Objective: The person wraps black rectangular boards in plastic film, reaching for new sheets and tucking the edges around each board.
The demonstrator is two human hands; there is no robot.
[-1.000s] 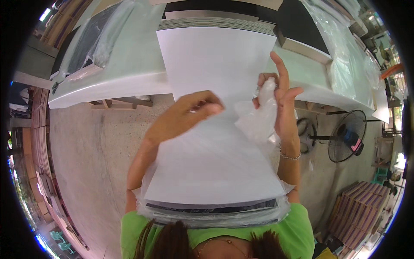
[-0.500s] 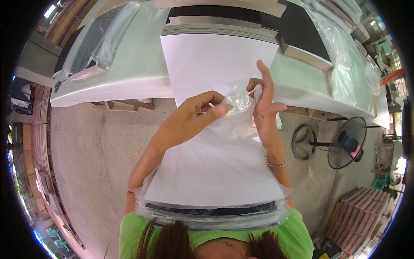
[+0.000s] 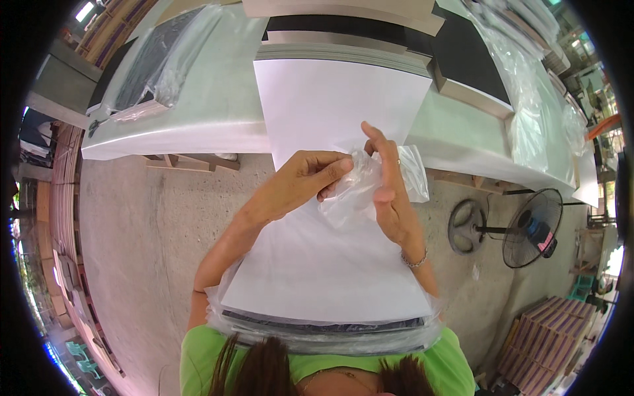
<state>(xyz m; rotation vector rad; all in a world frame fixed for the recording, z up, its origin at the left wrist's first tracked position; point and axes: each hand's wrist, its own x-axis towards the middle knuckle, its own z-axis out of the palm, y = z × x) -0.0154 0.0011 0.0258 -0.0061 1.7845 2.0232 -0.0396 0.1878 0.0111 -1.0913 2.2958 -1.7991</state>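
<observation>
With pinching left hand (image 3: 305, 178) and loosely spread right hand (image 3: 397, 212) of unclear grip, holds plastic film (image 3: 347, 199), seemingly part-unfolded.

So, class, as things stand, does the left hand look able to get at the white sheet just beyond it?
Probably yes: nothing visible stands between the left hand and the white sheet's bare far part, though its apparent grip on the crumpled clear plastic may need loosening.
</observation>
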